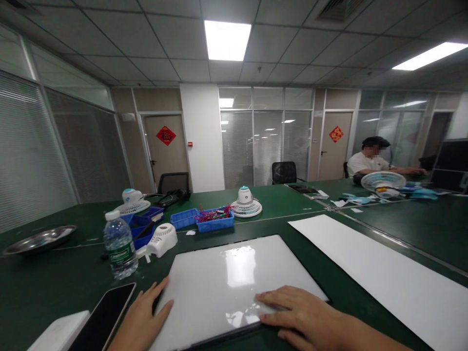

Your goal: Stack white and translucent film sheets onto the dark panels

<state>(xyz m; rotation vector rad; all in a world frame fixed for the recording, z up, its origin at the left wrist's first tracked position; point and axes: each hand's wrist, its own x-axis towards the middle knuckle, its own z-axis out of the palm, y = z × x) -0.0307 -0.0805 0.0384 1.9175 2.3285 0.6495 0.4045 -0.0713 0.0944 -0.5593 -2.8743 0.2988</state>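
Note:
A glossy white board (226, 278) lies flat on the green table (54, 287) in front of me. My left hand (141, 317) rests at the board's near left edge, fingers apart, thumb on its surface. My right hand (300, 314) lies flat on the board's near right part with fingers stretched out. Neither hand holds anything. A dark phone (102, 319) lies just left of my left hand.
A water bottle (119, 243), a white fan part (161, 240), blue trays (214, 219) and small fans (245, 202) stand behind the board. A long white sheet (383, 273) lies to the right, a metal dish (40, 239) far left. A person sits at the far right.

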